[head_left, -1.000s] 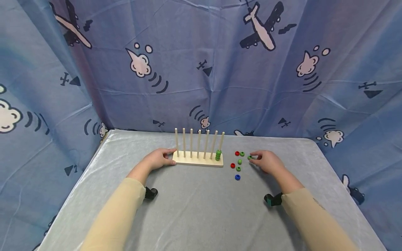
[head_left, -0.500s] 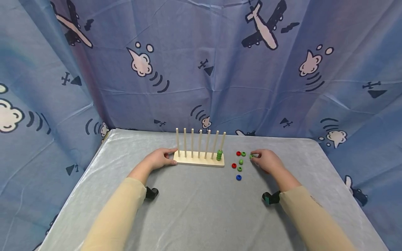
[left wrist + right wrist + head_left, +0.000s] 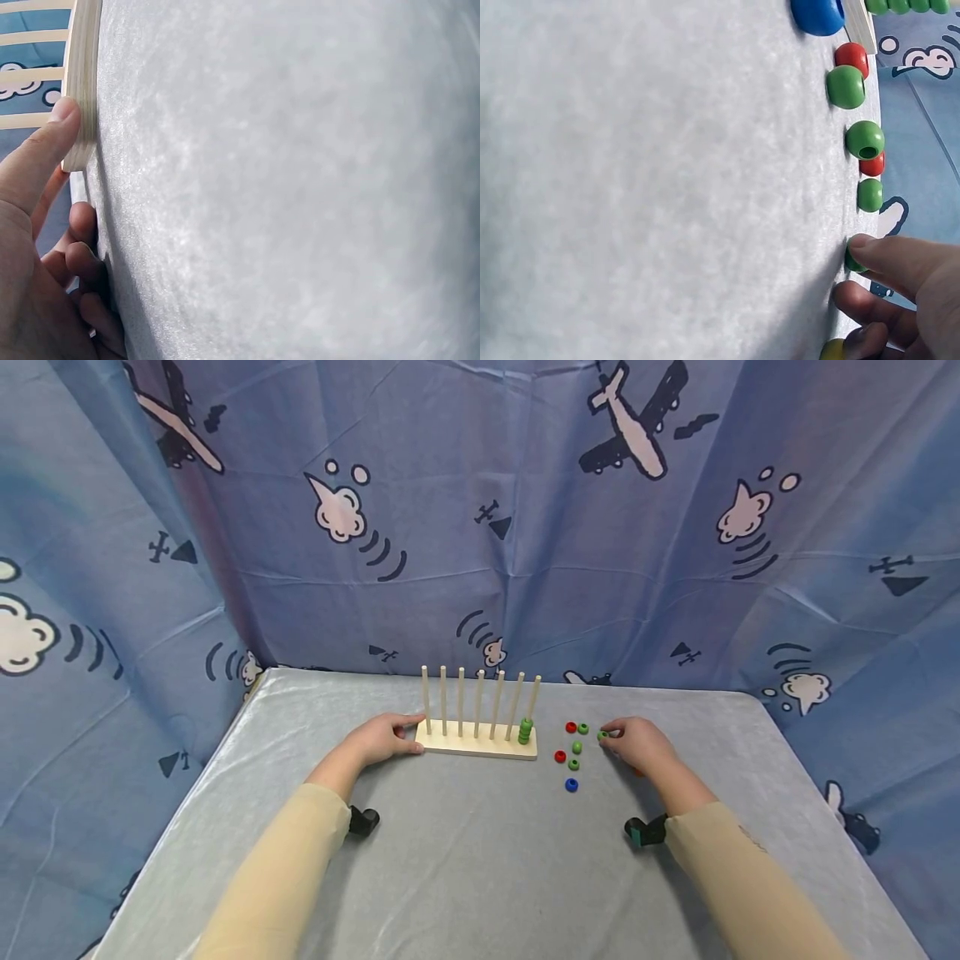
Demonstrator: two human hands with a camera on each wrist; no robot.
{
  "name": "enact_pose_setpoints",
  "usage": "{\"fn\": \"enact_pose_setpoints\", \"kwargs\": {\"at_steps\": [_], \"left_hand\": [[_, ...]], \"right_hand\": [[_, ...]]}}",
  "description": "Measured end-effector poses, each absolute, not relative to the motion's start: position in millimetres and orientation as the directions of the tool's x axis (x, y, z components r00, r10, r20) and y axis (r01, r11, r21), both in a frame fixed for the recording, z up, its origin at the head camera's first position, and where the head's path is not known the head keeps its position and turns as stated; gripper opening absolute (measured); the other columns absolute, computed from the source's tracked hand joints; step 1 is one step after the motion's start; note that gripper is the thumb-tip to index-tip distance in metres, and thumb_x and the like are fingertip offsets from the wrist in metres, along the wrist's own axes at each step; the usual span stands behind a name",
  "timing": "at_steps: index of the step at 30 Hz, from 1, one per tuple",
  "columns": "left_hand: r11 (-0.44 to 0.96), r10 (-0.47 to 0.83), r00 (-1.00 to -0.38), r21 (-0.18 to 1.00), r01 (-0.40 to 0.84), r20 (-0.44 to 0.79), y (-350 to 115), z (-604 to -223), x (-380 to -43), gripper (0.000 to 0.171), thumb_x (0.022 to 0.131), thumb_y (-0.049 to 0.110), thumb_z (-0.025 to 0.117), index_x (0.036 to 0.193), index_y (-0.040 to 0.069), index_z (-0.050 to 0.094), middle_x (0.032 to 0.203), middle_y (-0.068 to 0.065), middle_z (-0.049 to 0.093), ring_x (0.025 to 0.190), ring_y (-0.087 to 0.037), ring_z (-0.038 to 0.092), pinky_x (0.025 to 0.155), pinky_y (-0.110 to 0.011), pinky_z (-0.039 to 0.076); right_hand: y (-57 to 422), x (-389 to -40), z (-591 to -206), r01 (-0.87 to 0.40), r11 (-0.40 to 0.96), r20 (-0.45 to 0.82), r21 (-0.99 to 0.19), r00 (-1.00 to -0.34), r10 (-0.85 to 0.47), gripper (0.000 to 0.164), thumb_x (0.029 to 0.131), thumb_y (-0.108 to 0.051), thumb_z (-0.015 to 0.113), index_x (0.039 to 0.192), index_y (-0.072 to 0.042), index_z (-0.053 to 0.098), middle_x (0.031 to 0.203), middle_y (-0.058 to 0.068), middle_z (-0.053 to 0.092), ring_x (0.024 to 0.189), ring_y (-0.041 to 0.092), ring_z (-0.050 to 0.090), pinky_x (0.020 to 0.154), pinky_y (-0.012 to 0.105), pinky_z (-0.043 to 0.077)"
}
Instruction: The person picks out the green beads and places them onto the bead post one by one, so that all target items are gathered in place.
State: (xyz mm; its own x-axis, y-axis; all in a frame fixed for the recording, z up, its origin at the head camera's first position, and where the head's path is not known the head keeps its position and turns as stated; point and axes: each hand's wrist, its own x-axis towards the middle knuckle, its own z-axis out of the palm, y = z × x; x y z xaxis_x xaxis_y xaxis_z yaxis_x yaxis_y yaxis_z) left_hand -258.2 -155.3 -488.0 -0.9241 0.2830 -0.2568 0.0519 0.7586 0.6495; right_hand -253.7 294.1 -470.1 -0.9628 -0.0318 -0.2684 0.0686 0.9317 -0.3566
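Observation:
At the left end of the wooden peg board (image 3: pixel 476 747), my left hand (image 3: pixel 377 740) grips the base between thumb and fingers. The thumb lies on the board's edge (image 3: pixel 84 90) in the left wrist view. Upright pegs rise from the board, and a stack of green beads (image 3: pixel 525 732) sits on the rightmost one. Right of the board, my right hand (image 3: pixel 641 746) pinches a green bead (image 3: pixel 854 259) at the table top; the thumb covers part of it. A yellow bead (image 3: pixel 832 349) shows by the lower fingers in the right wrist view.
Between board and right hand lie loose beads: a blue bead (image 3: pixel 572 785), two red ones including a near red bead (image 3: pixel 560 757), and several green ones including a near green bead (image 3: pixel 573 764). A patterned blue curtain (image 3: pixel 420 527) hangs behind the grey-covered table (image 3: pixel 465 877).
My right hand has closed its fingertips on the green bead, which lay between slightly parted fingers earlier. My left hand has stayed on the board. The head view has shifted slightly.

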Motion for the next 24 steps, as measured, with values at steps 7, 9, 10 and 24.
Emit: {"fn": "enact_pose_setpoints", "kwargs": {"at_steps": [7,9,10,24], "left_hand": [[0.754,0.29,-0.924,0.654,0.06,-0.25,-154,-486,-258,0.068,0.084,0.041,0.079,0.146,0.03,0.053,0.083,-0.003,0.05,0.071,-0.017,0.042,0.068,-0.034,0.034],[0.751,0.291,-0.924,0.658,0.06,-0.248,-153,-485,-258,0.068,0.084,0.04,0.08,0.145,0.03,0.053,0.083,-0.003,0.05,0.071,-0.017,0.042,0.068,-0.034,0.034],[0.75,0.291,-0.924,0.659,0.06,-0.247,-153,-484,-258,0.068,0.084,0.04,0.08,0.145,0.03,0.053,0.083,-0.003,0.05,0.071,-0.017,0.042,0.068,-0.034,0.034],[0.744,0.291,-0.927,0.665,0.064,-0.236,-154,-486,-255,0.068,0.084,0.039,0.08,0.145,0.028,0.053,0.083,-0.003,0.05,0.071,-0.017,0.042,0.068,-0.033,0.034]], "right_hand": [[294,-251,-471,0.099,0.918,-0.272,-0.384,-0.962,-0.01,0.041,0.096,-0.025,0.066,0.131,-0.005,0.065,0.118,0.02,0.064,0.068,0.02,0.058,0.061,0.036,0.048],[294,-249,-471,0.101,0.913,-0.262,-0.396,-0.965,-0.007,0.041,0.096,-0.025,0.066,0.132,-0.004,0.064,0.116,0.019,0.064,0.061,0.019,0.057,0.056,0.034,0.047],[293,-248,-470,0.1,0.91,-0.256,-0.403,-0.967,-0.007,0.042,0.096,-0.025,0.065,0.132,-0.004,0.064,0.115,0.019,0.064,0.059,0.019,0.056,0.055,0.034,0.046],[286,-242,-456,0.056,0.896,-0.143,-0.441,-0.99,-0.008,0.044,0.097,-0.032,0.063,0.136,-0.012,0.063,0.108,0.014,0.066,0.071,0.022,0.056,0.059,0.036,0.047]]}}
